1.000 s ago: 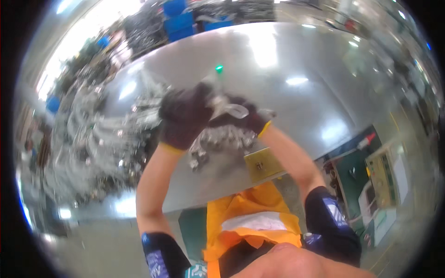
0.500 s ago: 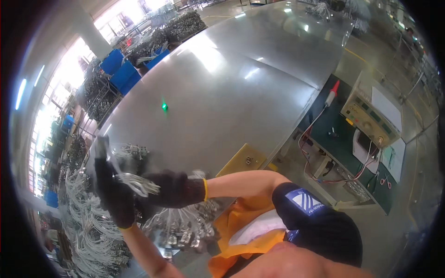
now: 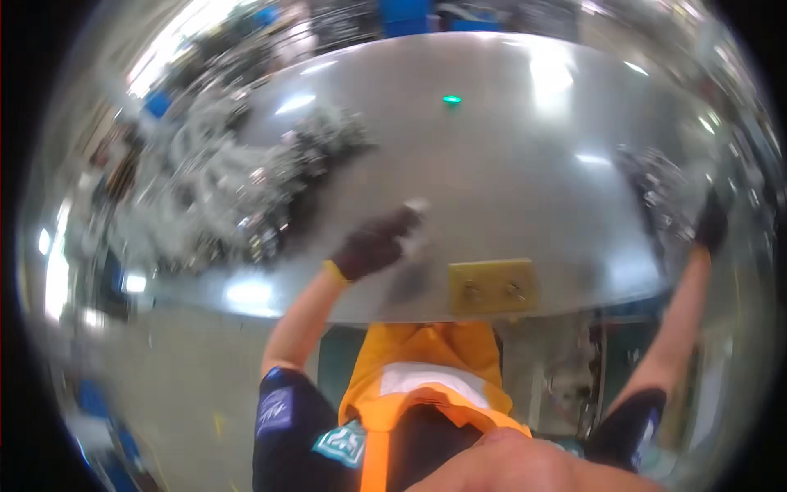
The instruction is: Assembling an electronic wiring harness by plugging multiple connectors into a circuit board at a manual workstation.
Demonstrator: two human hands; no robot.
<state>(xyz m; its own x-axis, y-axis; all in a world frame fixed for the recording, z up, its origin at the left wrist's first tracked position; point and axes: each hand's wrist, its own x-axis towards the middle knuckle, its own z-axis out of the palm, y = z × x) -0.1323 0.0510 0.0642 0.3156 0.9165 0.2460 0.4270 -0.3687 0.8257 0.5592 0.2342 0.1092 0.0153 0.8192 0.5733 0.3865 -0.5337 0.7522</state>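
Note:
My right hand (image 3: 711,223), in a dark glove with a yellow cuff, reaches out to the table's right edge. It is at the wire end of a bundle of white wires with metal end pieces (image 3: 656,189) and appears closed on it, though blur softens the fingers. My left hand (image 3: 373,244), gloved the same way, hovers over the middle of the metal table (image 3: 492,180). Its pale-tipped thumb and forefinger are apart, and nothing shows between them. A large heap of white wires with metal ends (image 3: 246,180) lies to its left.
A yellow block with two small metal fittings (image 3: 492,285) sits at the table's front edge, before my orange apron (image 3: 434,353). A green light (image 3: 452,99) shows on the tabletop. Blue bins (image 3: 404,16) stand beyond the far edge.
My hands, together at the wires on the left before, are now far apart. The right has swung to the right with a wire bundle; the left is over the table's middle. The view has turned.

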